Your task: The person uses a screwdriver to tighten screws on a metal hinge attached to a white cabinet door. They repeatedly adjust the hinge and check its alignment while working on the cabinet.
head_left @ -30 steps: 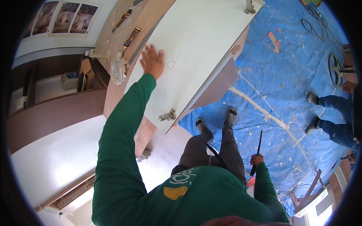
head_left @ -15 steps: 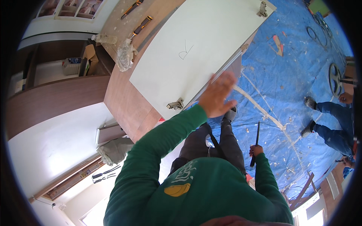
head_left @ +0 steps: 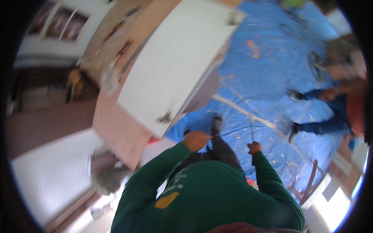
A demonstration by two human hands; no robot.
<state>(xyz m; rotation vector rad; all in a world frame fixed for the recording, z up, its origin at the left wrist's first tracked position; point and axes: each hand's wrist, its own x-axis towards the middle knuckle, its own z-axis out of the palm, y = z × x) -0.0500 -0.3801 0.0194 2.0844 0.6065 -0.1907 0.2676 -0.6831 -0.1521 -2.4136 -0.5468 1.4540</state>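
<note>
Motion blurs the whole view. My right hand is closed around a long, thin, dark file, its blade pointing away from me over the blue sheet. My left hand is in front of my body, below the near corner of a white panel and apart from it. Its fingers are smeared, and I cannot make out anything in it. The panel lies on a wooden worktop. One metal hinge sits at its near corner and another hinge at its far corner.
Dark-and-orange hand tools and a crumpled clear plastic bag lie on the worktop's left side. A blue sheet covers the floor. At the right is another person's leg. A brown cabinet stands at the left.
My left hand has moved away from the panel's edge, back toward my body. My right hand still holds the file. The view has turned, shifting the surroundings leftward, and has blurred.
</note>
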